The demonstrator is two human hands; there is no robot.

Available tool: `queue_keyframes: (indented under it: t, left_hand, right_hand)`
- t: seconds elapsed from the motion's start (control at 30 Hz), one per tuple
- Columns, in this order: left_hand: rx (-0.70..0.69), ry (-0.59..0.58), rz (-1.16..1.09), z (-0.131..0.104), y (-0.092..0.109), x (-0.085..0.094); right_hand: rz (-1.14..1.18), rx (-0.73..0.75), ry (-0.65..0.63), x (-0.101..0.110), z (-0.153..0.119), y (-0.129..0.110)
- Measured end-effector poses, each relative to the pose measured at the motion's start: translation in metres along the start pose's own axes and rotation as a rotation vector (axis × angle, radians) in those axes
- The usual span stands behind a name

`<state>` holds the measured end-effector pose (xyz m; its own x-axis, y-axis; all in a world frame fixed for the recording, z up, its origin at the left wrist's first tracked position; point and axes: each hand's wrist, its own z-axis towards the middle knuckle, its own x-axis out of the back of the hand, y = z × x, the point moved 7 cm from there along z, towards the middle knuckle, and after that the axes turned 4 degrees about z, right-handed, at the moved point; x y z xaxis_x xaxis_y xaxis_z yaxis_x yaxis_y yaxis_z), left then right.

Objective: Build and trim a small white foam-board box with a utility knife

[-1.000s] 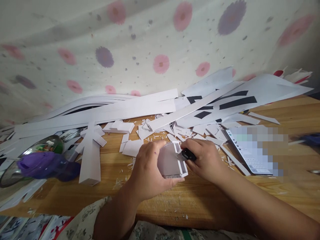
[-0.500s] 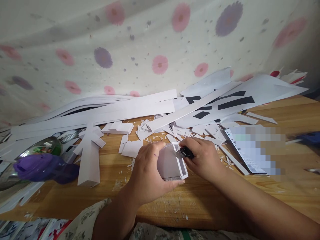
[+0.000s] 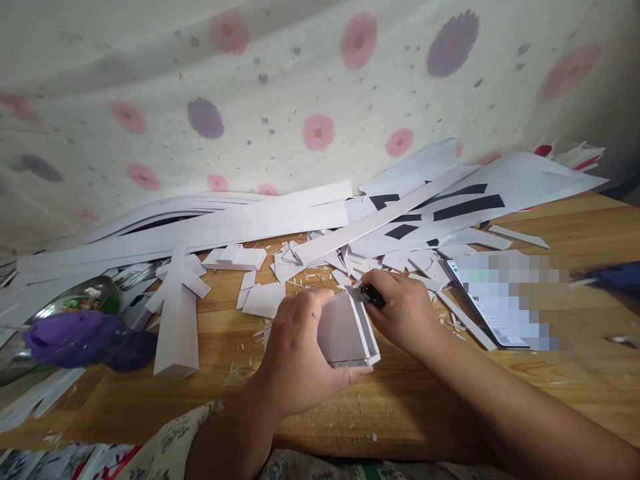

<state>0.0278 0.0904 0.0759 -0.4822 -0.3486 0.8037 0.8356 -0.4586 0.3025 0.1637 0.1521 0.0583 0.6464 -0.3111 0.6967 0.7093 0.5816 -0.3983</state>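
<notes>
My left hand (image 3: 300,347) is wrapped around a small white box of card or foam board (image 3: 343,333), thumb along its near edge and fingers over the far side. The box is held tilted above the table, and a narrow gap shows along its right edge. My right hand (image 3: 407,313) grips a black utility knife (image 3: 373,295) close to the box's upper right corner. Its blade is mostly hidden, so I cannot tell whether it touches the box. White shavings and cut scraps (image 3: 265,299) lie on the table just beyond both hands.
The wooden table (image 3: 425,413) carries long white strips (image 3: 225,227) along the back and a white cross-shaped piece (image 3: 177,327) at left. Beside that lies a purple bottle (image 3: 90,340). A tablet-like screen (image 3: 493,307), partly blurred, lies right. A flowered curtain (image 3: 280,87) hangs behind.
The box has turned slightly, its near right corner shifting right and down. My right hand with the knife has moved slightly left. The view has shifted a little.
</notes>
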Motion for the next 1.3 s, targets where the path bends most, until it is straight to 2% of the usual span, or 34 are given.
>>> queue_keyframes:
  t: [0.1,0.2,0.33,0.43,0.53,0.6,0.67,0.77,0.87,1.03,1.13,1.3]
  left_hand:
    - [0.016,-0.043,-0.022,0.001,-0.003,-0.002]
    - [0.069,-0.097,-0.052,0.004,-0.010,-0.006]
    - [0.126,-0.206,-0.123,0.008,-0.019,-0.015]
    - [0.213,-0.211,-0.297,0.009,-0.028,-0.017]
    - [0.275,-0.067,-0.684,0.013,-0.035,-0.007]
    - [0.310,0.133,-0.970,0.016,-0.042,0.006]
    - [0.373,0.352,-1.184,0.018,-0.052,0.017]
    - [0.495,0.601,-1.378,0.017,-0.070,0.022]
    - [0.662,0.760,-1.511,0.010,-0.090,0.015]
    - [0.895,0.877,-1.615,-0.006,-0.107,-0.001]
    - [0.924,0.885,-1.637,-0.011,-0.106,-0.009]
    - [0.904,0.799,-1.690,-0.012,-0.097,-0.026]
  right_hand:
    - [0.115,-0.183,-0.011,0.000,0.004,0.017]
    - [0.375,-0.326,-0.044,0.001,0.007,0.027]
    - [0.846,-0.371,-0.170,-0.003,0.005,0.021]
    - [1.010,-0.424,-0.230,-0.009,0.001,0.022]
    - [1.058,-0.512,-0.227,-0.015,-0.004,0.028]
    - [1.078,-0.536,-0.246,-0.019,-0.006,0.028]
    - [1.087,-0.513,-0.318,-0.024,-0.008,0.022]
    - [1.094,-0.462,-0.448,-0.030,-0.013,0.009]
    - [1.126,-0.460,-0.486,-0.033,-0.017,0.003]
    - [1.285,-0.462,-0.494,-0.035,-0.020,-0.007]
    - [1.329,-0.433,-0.472,-0.035,-0.021,-0.013]
    - [1.403,-0.503,-0.355,-0.035,-0.023,-0.011]
